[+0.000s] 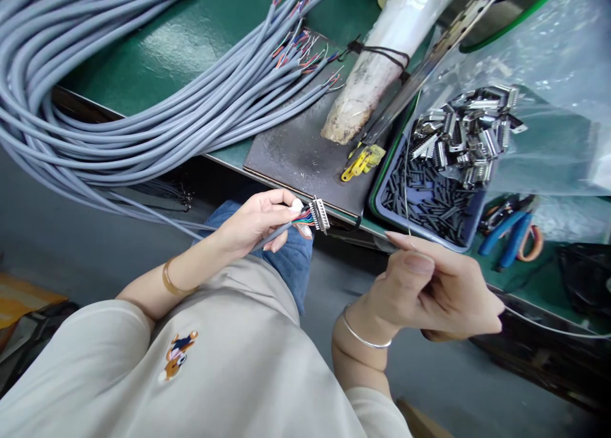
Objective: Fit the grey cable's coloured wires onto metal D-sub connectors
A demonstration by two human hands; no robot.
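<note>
My left hand [265, 220] is closed round the end of a grey cable [273, 236], whose coloured wires [303, 218] run into a metal multi-pin connector [319, 214]. The connector points to the right, just off the table's front edge. To the right, my right hand [429, 285] pinches a thin wire [407, 202] between thumb and forefinger. That wire rises in front of the blue tray, and a pale strand [554, 328] trails right from behind the hand.
Grey cables [143, 126] cover the left of the green table [176, 49]. A dark board [296, 151], yellow-tipped tool [361, 164] and wrapped roll [382, 56] lie mid-table. A blue tray [465, 234] holds black sleeves and metal connectors [477, 129]; pliers [513, 234] lie beside it.
</note>
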